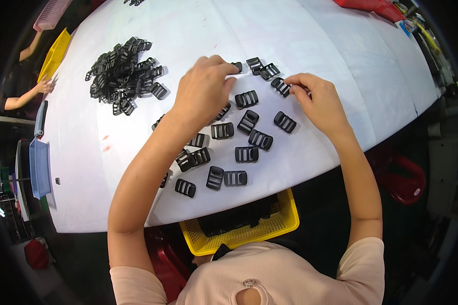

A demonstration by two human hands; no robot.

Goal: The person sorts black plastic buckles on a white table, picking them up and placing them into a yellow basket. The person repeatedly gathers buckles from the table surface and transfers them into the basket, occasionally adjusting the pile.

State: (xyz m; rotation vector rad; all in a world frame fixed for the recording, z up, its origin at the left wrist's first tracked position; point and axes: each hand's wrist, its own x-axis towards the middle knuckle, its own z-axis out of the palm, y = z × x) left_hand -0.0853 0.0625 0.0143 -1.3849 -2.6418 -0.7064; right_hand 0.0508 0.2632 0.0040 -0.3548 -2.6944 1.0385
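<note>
Black plastic strap buckles with crossbars lie scattered on the white table (341, 66) before me. My right hand (315, 99) pinches the edge of one buckle (280, 87) between thumb and fingertips, low over the cloth. Bent fingers of my left hand (206, 84) close at another buckle (237, 66), whose end pokes out past the fingertips. Two more buckles (262, 68) touch each other between my hands. Under and around my left forearm lie several others, such as a buckle (222, 130) and an overlapping pair (193, 158); the arm partly hides some.
A heap of black buckles (122, 76) sits farther left. Below the table edge, a yellow basket (292, 216) holds dark pieces. At the left rim, another person's hand (45, 85) is by a yellow basket (55, 53); a blue basket (39, 168) hangs nearer. A red stool (409, 178) stands right.
</note>
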